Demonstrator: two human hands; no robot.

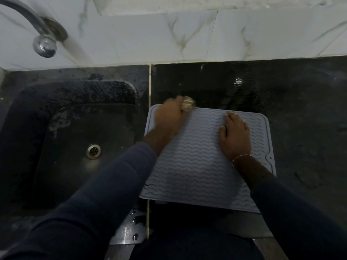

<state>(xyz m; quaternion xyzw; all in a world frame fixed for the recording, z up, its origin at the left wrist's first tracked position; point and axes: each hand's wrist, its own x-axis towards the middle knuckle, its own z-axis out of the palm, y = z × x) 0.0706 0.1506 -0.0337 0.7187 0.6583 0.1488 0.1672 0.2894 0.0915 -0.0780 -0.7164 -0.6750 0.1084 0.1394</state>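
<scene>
A pale grey ribbed silicone mat lies on the black countertop, right of the sink. My left hand is over the mat's far left corner and grips a light-coloured scrubbing pad, which is blurred. My right hand lies flat on the mat's right half, fingers straight, pressing it down. A thin red thread circles that wrist. Both arms wear dark blue sleeves.
A dark sink with a metal drain lies to the left. A chrome tap curves over it from the marble-tiled wall. The wet black countertop extends right and behind the mat.
</scene>
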